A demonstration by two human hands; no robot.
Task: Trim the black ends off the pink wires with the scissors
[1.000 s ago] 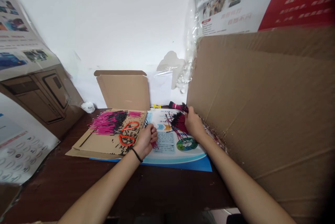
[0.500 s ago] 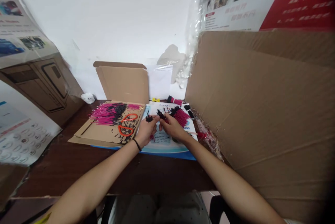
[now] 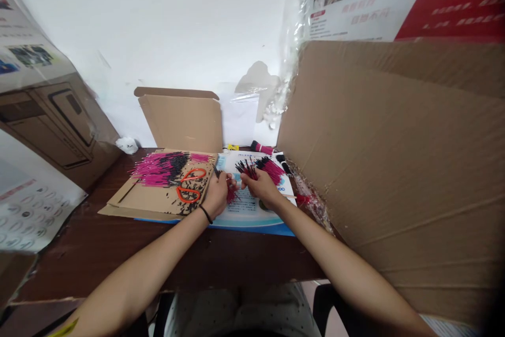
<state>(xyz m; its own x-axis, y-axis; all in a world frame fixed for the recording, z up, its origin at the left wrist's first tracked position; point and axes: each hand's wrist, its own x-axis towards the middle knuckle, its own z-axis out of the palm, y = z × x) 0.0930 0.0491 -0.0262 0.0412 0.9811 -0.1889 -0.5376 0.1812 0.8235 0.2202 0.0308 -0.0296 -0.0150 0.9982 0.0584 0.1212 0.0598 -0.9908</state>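
My left hand (image 3: 218, 194), with a black band on its wrist, is closed around a bundle of thin wires (image 3: 232, 193). Their pink-red lengths stick out on the right of the fist, and dark tips show above it. Close beside it, my right hand (image 3: 263, 187) grips a second bundle of black-tipped wires (image 3: 245, 168), fanned out above the thumb. Just behind the right hand, a pile of pink wires with black ends (image 3: 272, 170) lies on a printed sheet (image 3: 244, 216). The fingers partly hide both held bundles.
On the left, flat cardboard (image 3: 152, 201) carries a large heap of pink wires (image 3: 152, 170), orange-handled scissors (image 3: 188, 194) and scattered black bits. A tied wire bundle (image 3: 262, 147) lies at the back. A tall cardboard panel (image 3: 379, 169) borders the right side.
The bundle in my right hand has spread into a wider fan. My left hand has turned, so more pink wire shows on its right. The view has shifted slightly.
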